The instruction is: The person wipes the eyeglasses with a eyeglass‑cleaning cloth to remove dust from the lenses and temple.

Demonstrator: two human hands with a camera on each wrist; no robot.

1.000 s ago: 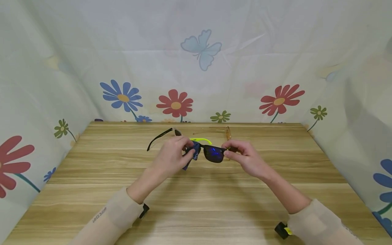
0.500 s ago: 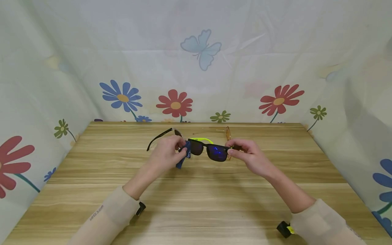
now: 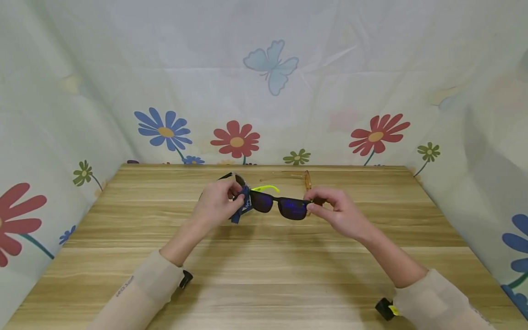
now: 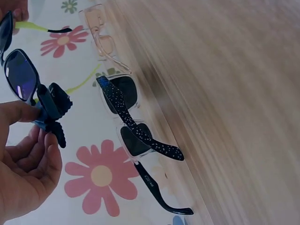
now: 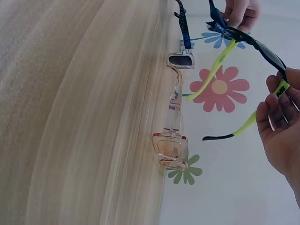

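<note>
Held above the table is a pair of black-framed sunglasses (image 3: 293, 209) with blue-violet mirrored lenses and yellow-green temples (image 5: 217, 65) that end in black tips. My right hand (image 3: 337, 211) pinches them at the right hinge between thumb and fingers. At the other end, my left hand (image 3: 215, 201) pinches a dark blue cloth (image 3: 238, 211) against the left outer corner of the frame. The cloth (image 4: 52, 104) is folded over that corner, with a loose end hanging below the fingers. Both lenses show uncovered, and the left hinge is hidden under the cloth.
Behind the left hand stand clear-framed sunglasses (image 4: 124, 93) with dark lenses and black speckled temples. Further right at the back are amber transparent glasses (image 3: 307, 179). The wooden table (image 3: 264, 284) ends at a flower-print curtain (image 3: 198, 82).
My left hand has slid left with the cloth from near the bridge to the outer corner, uncovering the left lens. The right hand, still gripping the sunglasses, has shifted slightly right.
</note>
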